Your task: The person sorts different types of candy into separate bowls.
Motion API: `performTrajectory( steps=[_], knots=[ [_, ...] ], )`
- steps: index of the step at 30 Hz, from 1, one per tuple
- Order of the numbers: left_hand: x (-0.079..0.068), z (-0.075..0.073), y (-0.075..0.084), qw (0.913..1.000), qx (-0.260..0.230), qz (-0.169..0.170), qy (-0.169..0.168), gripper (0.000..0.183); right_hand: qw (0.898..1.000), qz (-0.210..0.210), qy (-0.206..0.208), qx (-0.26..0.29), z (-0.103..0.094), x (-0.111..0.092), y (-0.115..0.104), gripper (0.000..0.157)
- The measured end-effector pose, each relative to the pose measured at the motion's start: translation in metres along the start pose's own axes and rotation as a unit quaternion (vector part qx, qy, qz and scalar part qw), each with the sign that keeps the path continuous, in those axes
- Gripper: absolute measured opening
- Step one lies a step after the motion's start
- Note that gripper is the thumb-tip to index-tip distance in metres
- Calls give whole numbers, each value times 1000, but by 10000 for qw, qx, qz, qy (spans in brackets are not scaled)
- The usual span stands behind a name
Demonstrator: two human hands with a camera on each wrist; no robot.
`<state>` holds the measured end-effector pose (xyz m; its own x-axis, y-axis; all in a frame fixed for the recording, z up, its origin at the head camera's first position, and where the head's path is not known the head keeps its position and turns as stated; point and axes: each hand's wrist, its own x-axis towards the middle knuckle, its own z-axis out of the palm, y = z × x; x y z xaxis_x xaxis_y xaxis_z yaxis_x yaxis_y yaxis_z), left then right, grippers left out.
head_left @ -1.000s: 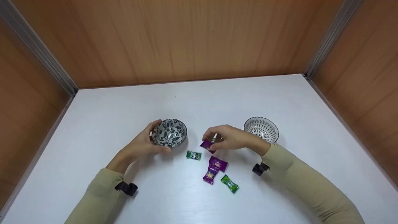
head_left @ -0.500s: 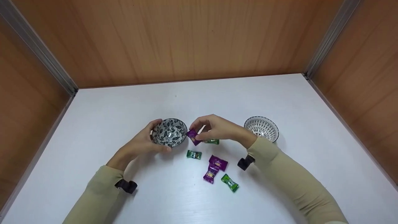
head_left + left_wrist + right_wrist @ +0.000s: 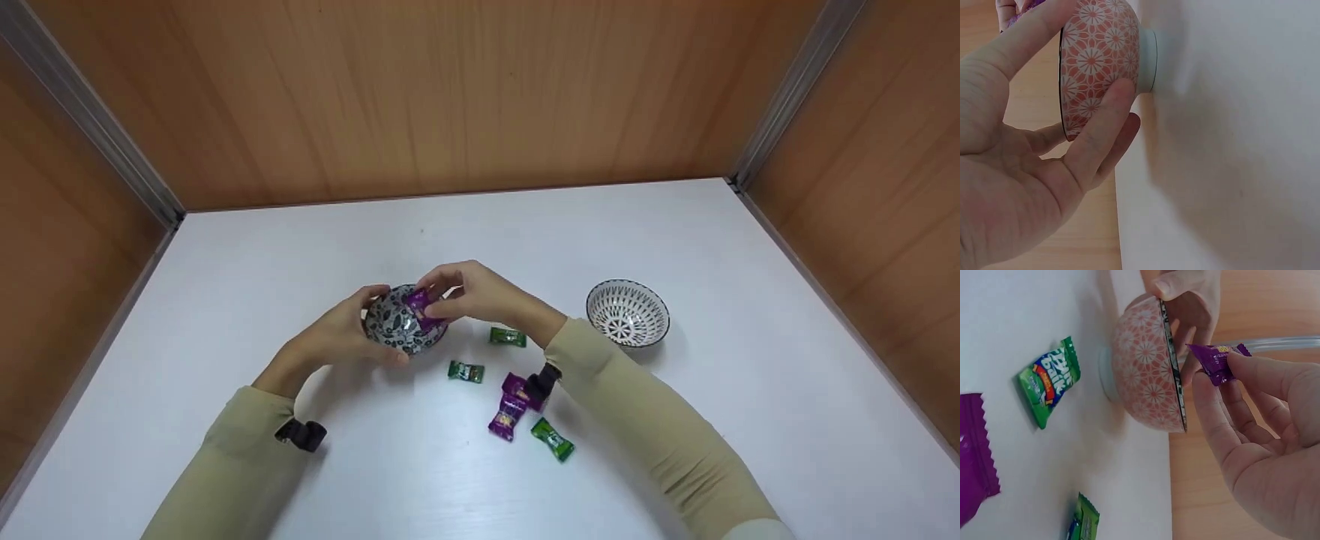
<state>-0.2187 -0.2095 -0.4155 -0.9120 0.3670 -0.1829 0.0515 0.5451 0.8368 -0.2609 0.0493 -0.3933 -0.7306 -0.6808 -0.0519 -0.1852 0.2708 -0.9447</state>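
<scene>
My left hand (image 3: 337,337) grips a small bowl (image 3: 388,322) from its left side, thumb and fingers spread around it. Inside, the bowl has a dark floral pattern; the left wrist view shows its outside (image 3: 1095,62), red with white flowers, above a pale foot. Between thumb and fingertips, my right hand (image 3: 491,295) pinches a purple wrapped candy (image 3: 418,301) over the bowl's right side. In the right wrist view that candy (image 3: 1219,363) is held just off the bowl's mouth.
Green wrapped candies (image 3: 508,337) (image 3: 466,371) (image 3: 553,439) lie on the white table (image 3: 375,480). Two purple candies (image 3: 507,418) overlap there, one partly hidden by the right wrist's camera (image 3: 541,382). A second bowl (image 3: 637,309), white with dark marks, stands right. Wooden panels (image 3: 465,97) enclose the table.
My right hand has carried the purple candy leftward from the table to over the bowl, uncovering a green candy and the second bowl. My left hand stays on its bowl.
</scene>
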Motion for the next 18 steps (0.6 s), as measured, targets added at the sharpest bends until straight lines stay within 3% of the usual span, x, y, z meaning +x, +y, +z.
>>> performTrajectory(
  steps=[9,18],
  knots=[
    [-1,3,0,9999,115,-124,16,124,9993,170,170,-282,15,14,7,36],
    [-1,3,2,9999,87,-116,-14,124,9988,401,288,23,16,15,9,38]
  ],
)
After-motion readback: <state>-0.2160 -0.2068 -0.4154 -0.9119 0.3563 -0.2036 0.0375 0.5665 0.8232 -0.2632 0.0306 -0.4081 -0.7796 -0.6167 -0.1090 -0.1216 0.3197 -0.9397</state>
